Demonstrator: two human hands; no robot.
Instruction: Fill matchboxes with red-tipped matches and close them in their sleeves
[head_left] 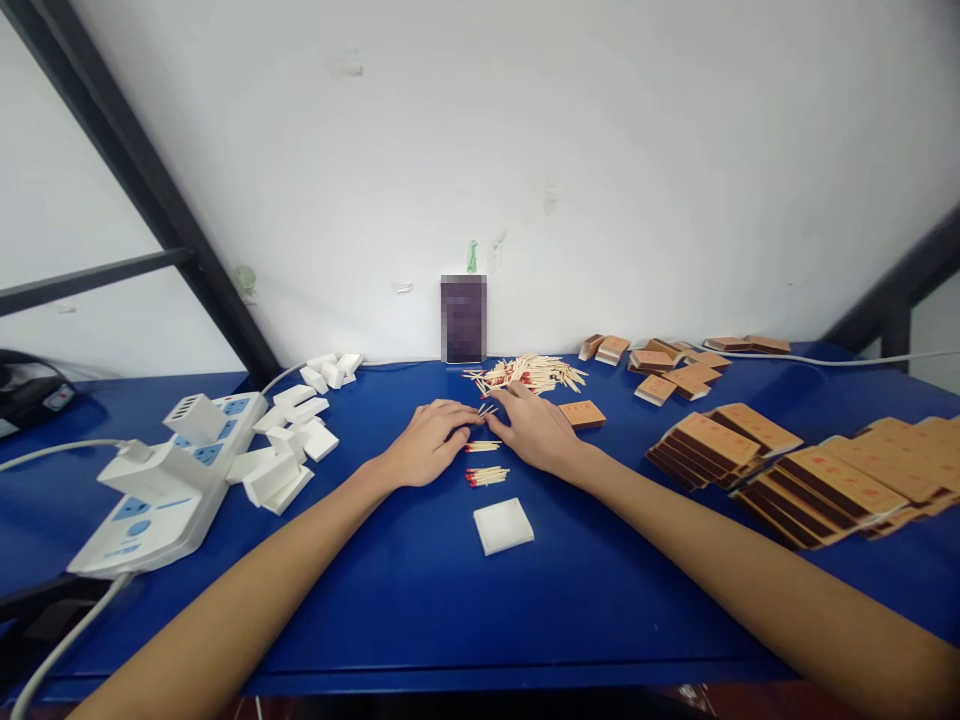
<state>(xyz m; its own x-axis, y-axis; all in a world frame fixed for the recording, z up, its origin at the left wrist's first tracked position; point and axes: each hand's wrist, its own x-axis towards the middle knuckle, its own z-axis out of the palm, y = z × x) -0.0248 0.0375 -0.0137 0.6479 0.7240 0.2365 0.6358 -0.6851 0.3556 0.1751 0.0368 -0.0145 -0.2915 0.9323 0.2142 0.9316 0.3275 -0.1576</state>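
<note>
My left hand (429, 443) lies low over the blue table, fingers stretched towards the middle and thumb apart. Facing it, my right hand (538, 430) has its thumb and forefinger spread. Between the fingertips of both hands are a few loose matches (487, 410), and neither hand visibly grips them. Closer to me lie a short row of matches (484, 447) and a thicker bundle of red-tipped matches (487, 477). A white matchbox tray (503, 526) rests nearest me. Just beyond my hands spreads a heap of matches (544, 373), partly hidden by my right fingers.
White inner trays (289, 445) pile up at left beside a power strip (172, 490) with plugs and cables. Orange matchbox sleeves (847, 480) are stacked at right, others scattered (667, 370) behind. One orange sleeve (583, 414) sits by my right hand. A dark pixelated panel (463, 318) stands against the wall.
</note>
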